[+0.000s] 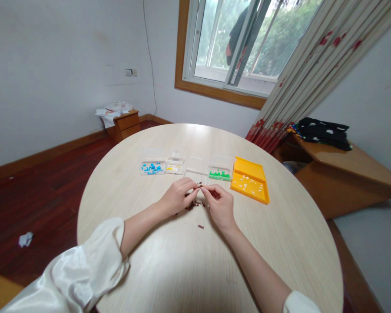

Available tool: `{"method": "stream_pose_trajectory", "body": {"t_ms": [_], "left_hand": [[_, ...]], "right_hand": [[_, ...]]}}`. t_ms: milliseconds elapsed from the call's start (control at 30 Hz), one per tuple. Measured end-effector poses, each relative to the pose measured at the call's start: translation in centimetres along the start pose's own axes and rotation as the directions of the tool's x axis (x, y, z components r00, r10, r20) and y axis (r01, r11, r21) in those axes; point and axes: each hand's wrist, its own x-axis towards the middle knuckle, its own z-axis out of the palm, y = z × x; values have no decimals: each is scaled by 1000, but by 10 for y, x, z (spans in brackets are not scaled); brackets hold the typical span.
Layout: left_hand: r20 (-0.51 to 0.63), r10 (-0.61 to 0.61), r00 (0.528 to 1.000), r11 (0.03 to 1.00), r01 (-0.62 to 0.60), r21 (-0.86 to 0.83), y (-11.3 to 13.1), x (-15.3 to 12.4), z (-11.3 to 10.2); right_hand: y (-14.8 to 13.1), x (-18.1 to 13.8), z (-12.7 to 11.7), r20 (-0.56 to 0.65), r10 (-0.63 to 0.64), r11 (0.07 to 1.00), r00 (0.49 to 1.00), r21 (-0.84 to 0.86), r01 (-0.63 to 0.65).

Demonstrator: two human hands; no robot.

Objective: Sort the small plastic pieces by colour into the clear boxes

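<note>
My left hand (177,195) and my right hand (219,204) meet at the middle of the round wooden table (280,243). Both pinch a small dark brown piece (200,186) between fingertips, held just above the tabletop. Under the hands lies a small heap of dark brown pieces (193,204). One loose brown piece (200,226) lies nearer to me. Beyond the hands stands an empty clear box (195,167).
A row of small clear boxes holds blue pieces (152,168), yellow pieces (173,168) and green pieces (219,174). An orange tray (250,180) with white pieces lies at the right. A bedside cabinet (125,124) stands by the wall. A wooden bench (342,169) bears dark cloth.
</note>
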Motion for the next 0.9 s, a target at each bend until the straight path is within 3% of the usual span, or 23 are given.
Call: {"method": "stream_pose_trajectory", "body": {"t_ms": [267,400,567,700,900], "left_hand": [[52,-104,993,994,106,-26,3,1,-1],[78,-161,984,984,166,-62,5,2,-2],[137,-179,974,977,192,-89,5,1,1],[126,-182,975,978,192,-75,4,0,2],[10,-230,973,973,230,-6,-6,0,1]], "right_hand": [[-3,-3,2,-11,-81,994,997,-80,80],[-4,-5,1,23,-226,954,974,-195,226],[-3,-5,-2,63,-414,861,908,-299,413],[1,-2,-4,53,-384,864,922,-332,379],[10,5,-8,-43,-254,918,966,-326,227]]}}
